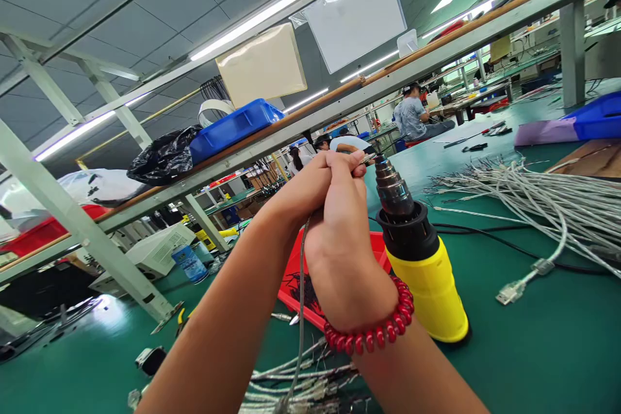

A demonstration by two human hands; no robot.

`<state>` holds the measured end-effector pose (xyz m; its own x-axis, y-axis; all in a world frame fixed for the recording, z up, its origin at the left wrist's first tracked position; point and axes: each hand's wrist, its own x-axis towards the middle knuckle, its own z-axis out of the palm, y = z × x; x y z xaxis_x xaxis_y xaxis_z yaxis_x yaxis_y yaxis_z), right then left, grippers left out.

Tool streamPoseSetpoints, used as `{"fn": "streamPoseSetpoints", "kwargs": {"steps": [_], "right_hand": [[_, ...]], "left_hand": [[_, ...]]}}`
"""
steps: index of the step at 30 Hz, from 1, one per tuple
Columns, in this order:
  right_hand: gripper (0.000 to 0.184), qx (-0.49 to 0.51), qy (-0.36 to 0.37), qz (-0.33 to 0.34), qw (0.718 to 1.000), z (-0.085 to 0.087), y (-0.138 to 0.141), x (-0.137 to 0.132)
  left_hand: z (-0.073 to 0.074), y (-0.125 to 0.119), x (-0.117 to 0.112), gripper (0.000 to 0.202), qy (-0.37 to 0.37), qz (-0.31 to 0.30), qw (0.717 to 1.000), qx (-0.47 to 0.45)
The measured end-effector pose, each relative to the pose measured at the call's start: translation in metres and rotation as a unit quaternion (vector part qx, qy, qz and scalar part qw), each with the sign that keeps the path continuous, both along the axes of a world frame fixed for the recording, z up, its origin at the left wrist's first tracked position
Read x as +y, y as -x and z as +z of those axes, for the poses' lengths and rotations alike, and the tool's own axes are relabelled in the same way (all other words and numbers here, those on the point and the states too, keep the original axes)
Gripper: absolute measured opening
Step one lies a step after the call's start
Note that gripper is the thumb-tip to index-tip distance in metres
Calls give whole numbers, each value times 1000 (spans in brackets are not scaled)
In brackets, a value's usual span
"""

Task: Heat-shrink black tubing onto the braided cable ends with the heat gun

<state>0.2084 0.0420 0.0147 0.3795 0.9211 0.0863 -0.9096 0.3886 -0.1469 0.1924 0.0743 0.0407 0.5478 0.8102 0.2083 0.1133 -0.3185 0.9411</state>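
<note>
Both my hands are raised together in the middle of the view, pinching one grey cable [301,284] that hangs down between my forearms. My left hand [305,189] is closed on the cable's upper end. My right hand [339,233], with a red coiled band at the wrist, is also closed around it. The cable's tip sits right at the metal nozzle of a yellow and black heat gun [421,252] standing upright on the green table [533,349]. Behind my hands lies a red tray [294,278].
A large bundle of grey cables [548,200] spreads over the table at right, and more cables [301,381] lie near the front edge. Blue bins [233,126], a black bag and red bins sit on a shelf above. Other people work at benches farther back.
</note>
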Motion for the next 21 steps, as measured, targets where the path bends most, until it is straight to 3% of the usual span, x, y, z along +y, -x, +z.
{"fn": "streamPoseSetpoints", "kwargs": {"steps": [6, 12, 21], "right_hand": [[20, -32, 21, 3, 999, 0, 0, -2], [14, -16, 9, -5, 1000, -1, 2, -3], [8, -15, 0, 3, 1000, 1, 1, -5]], "left_hand": [[1, -1, -5, 34, 4, 8, 999, 41], [1, -1, -12, 36, 17, 7, 1000, 21], [-1, 2, 1, 32, -42, -9, 998, 43]]}}
